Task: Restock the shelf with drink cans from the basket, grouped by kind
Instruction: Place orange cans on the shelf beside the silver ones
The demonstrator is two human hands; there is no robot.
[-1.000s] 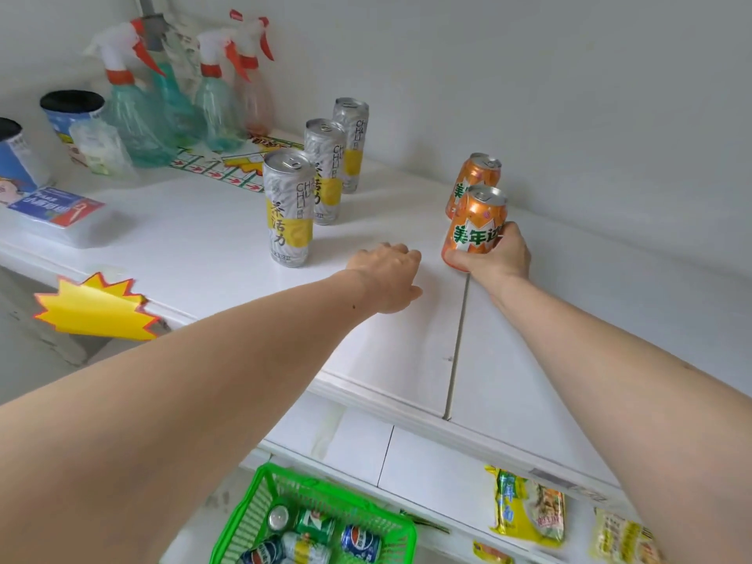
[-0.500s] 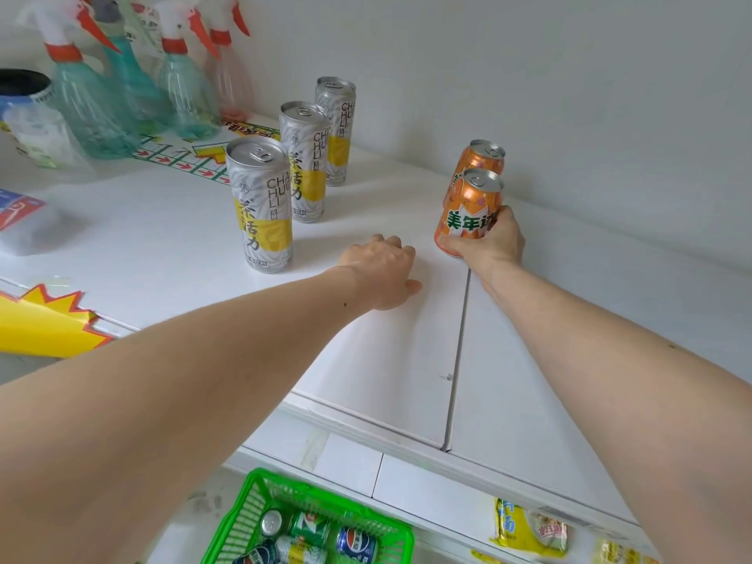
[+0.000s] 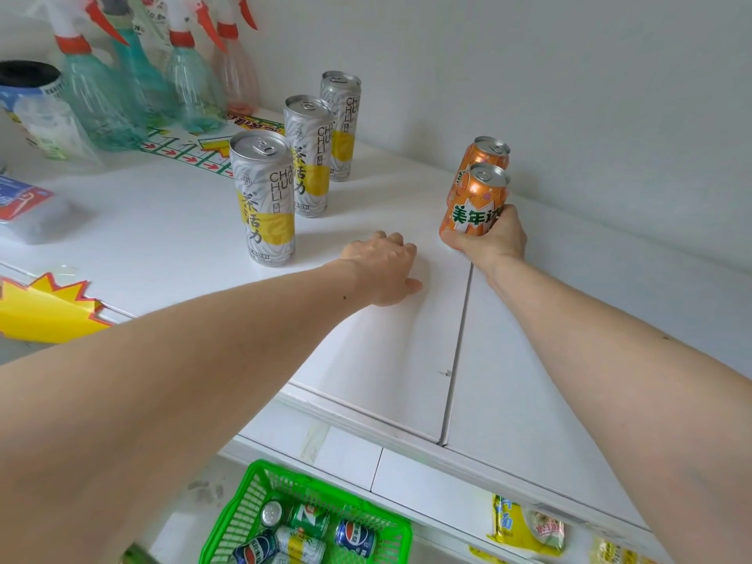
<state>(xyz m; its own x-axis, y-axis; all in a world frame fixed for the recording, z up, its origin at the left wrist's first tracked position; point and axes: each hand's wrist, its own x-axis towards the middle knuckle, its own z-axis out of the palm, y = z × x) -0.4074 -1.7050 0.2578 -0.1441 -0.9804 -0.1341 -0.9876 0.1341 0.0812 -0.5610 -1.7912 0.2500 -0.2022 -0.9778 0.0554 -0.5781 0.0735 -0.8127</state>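
My right hand [image 3: 494, 242] grips an orange can [image 3: 474, 201] standing on the white shelf [image 3: 171, 238], directly in front of a second orange can [image 3: 486, 152] near the back wall. My left hand [image 3: 384, 270] rests knuckles-up on the shelf with curled fingers, holding nothing. To the left, three tall silver-and-yellow tea cans stand in a diagonal row: front [image 3: 263, 197], middle [image 3: 307, 154], back [image 3: 341, 124]. Below the shelf, a green basket [image 3: 240, 510] holds several blue, green and yellow cans [image 3: 354, 537].
Spray bottles [image 3: 95, 91] and a printed sign sheet [image 3: 191, 150] stand at the back left of the shelf. A yellow starburst tag [image 3: 44, 311] hangs off the front edge. Snack packets [image 3: 529, 527] lie on the lower shelf at right.
The camera has come closer and shifted slightly. Both hands keep nearly the same places; the orange can stays in my right hand in front of the other orange can.
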